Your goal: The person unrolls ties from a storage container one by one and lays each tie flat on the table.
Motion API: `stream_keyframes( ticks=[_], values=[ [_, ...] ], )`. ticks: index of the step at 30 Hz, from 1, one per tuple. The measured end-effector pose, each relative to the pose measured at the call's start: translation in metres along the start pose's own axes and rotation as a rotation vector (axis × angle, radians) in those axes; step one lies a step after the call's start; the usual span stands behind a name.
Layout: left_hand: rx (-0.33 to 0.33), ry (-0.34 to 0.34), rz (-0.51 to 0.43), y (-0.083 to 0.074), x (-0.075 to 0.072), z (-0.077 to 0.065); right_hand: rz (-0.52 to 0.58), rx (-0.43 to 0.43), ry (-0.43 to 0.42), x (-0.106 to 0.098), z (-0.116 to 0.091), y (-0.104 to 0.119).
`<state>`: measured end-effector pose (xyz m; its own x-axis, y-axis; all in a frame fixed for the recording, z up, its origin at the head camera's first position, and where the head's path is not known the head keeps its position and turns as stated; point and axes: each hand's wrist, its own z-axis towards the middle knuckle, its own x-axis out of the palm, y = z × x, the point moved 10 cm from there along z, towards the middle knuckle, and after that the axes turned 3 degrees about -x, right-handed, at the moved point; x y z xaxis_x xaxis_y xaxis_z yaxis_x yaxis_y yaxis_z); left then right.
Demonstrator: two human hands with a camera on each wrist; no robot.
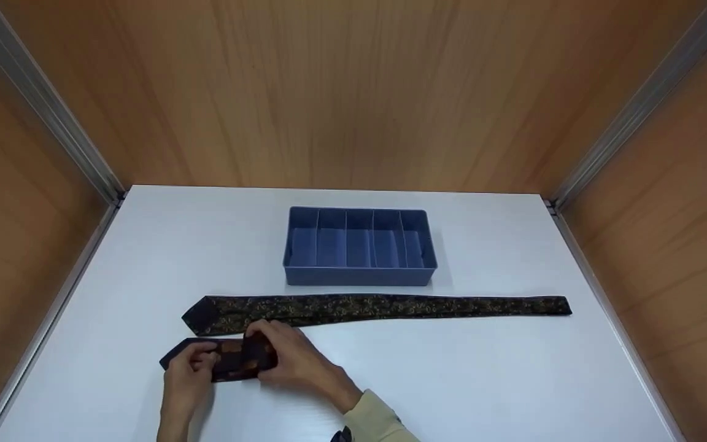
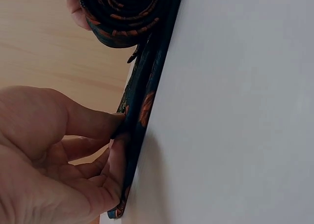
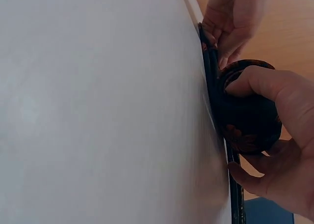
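A dark necktie with orange flowers (image 1: pixel 259 353) is partly rolled up near the front left of the table. My right hand (image 1: pixel 304 365) holds the coiled part, thumb and fingers on either side of it. In the left wrist view the roll (image 2: pixel 115 37) shows its spiral layers edge-on. The flat pointed end stretches left from the roll, and my left hand (image 1: pixel 183 383) pinches it between thumb and fingers. Just behind both hands, a second necktie (image 1: pixel 390 306), dark with a small gold pattern, lies stretched flat across the table.
Behind the ties stands a blue box (image 1: pixel 359 276) with several upright dividers forming narrow compartments. The white table (image 1: pixel 482 380) is enclosed by wooden panels (image 1: pixel 353 92) at the back and both sides, with metal rails at the corners.
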<state>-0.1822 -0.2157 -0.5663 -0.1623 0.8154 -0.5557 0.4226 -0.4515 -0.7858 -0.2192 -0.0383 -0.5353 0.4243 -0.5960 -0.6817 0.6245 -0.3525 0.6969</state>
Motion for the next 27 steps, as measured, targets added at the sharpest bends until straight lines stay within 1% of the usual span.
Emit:
stream_keyframes(
  ticks=[9, 13, 20, 24, 27],
  values=[
    [0.008, 0.006, -0.003, -0.002, 0.001, 0.000, 0.106, 0.084, 0.004, -0.002, -0.003, -0.009],
    [-0.001, 0.009, -0.008, 0.000, 0.002, 0.000, 0.137, 0.095, 0.003, -0.002, -0.005, -0.010],
    [0.012, 0.005, -0.014, 0.000, 0.004, -0.001, 0.103, 0.067, -0.034, -0.006, -0.010, -0.009],
    [0.030, -0.010, -0.008, -0.003, 0.003, -0.002, 0.073, 0.081, -0.047, -0.010, -0.013, -0.013],
    [0.049, -0.024, 0.002, -0.004, 0.001, -0.002, 0.067, 0.102, -0.036, -0.013, -0.014, -0.016]
  ],
)
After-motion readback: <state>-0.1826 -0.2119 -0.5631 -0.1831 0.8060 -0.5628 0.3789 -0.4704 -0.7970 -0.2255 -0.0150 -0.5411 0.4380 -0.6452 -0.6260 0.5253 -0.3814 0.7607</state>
